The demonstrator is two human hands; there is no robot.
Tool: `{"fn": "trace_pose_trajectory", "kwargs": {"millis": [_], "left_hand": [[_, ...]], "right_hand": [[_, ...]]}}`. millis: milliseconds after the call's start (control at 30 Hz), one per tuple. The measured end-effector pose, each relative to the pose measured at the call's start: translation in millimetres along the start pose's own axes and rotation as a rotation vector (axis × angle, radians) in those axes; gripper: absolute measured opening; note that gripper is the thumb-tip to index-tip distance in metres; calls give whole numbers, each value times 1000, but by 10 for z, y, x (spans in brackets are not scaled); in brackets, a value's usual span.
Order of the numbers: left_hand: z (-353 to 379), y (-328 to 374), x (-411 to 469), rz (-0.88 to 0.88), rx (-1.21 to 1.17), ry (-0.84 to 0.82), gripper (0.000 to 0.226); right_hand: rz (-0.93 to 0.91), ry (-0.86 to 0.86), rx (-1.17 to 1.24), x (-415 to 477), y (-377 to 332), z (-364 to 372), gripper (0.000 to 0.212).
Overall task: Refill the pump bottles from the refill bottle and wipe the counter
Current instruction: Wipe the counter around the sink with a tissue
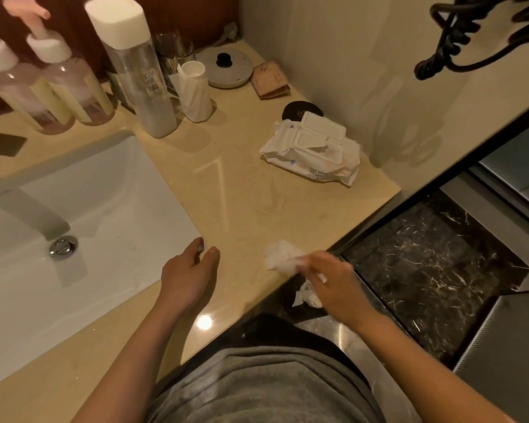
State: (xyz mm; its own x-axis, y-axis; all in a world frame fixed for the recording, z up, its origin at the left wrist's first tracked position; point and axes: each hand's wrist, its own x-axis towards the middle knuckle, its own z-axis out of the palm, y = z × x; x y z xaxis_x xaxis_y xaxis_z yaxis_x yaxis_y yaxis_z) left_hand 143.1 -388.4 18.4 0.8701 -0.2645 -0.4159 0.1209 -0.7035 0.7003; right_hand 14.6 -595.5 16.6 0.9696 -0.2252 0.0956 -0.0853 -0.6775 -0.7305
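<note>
Gripping a crumpled white wipe [280, 257] in your right hand [333, 279], you hold it down on the front edge of the counter [251, 190], fingers bunched round it so the wad keeps its shape. That grip suits scrubbing more than carrying, so I judge you are on the wiping step. Your left hand [187, 270] lies apart from the right, at the near corner of the sink [104, 193], fingers loosely curled and holding nothing; it looks placed there to steady you while the other hand works. Faint streaks on the stone between the hands and the wipes pack [312, 151] suggest that stretch has had a pass. The pack lies near the right wall with its flap lifted, handy for pulling a fresh sheet.

Both pump bottles [74, 83] stand upright at the back left, just beside each other, pumps screwed on. They are clear, and there seems to be pinkish liquid in them, but the blur at the frame edge makes the level hard to read. Your refill bottle [138, 74] stands upright to their right, white cap on, with what looks like a pale remnant low inside. Behind it are a glass tumbler [173, 53] and a paper-wrapped cup [196, 93]; I cannot tell their contents. Another crumpled wad [309, 296] lies below the counter edge, under your right hand.
</note>
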Motion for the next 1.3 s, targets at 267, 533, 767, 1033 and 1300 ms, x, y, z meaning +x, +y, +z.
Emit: {"fn": "trace_pose_trajectory", "kwargs": {"millis": [267, 533, 767, 1033, 1300], "left_hand": [[-2, -6, -55, 73, 88, 30, 50], [21, -61, -26, 114, 111, 67, 51], [23, -69, -50, 107, 86, 47, 52], [24, -73, -59, 120, 67, 73, 49], [38, -78, -90, 154, 53, 137, 32]], "right_hand": [[201, 371, -381, 529, 333, -557, 26], [-104, 125, -543, 215, -51, 139, 22], [-475, -170, -481, -75, -4, 244, 36], [-71, -123, -603, 471, 433, -402, 40], [241, -86, -554, 979, 264, -85, 49]]}}
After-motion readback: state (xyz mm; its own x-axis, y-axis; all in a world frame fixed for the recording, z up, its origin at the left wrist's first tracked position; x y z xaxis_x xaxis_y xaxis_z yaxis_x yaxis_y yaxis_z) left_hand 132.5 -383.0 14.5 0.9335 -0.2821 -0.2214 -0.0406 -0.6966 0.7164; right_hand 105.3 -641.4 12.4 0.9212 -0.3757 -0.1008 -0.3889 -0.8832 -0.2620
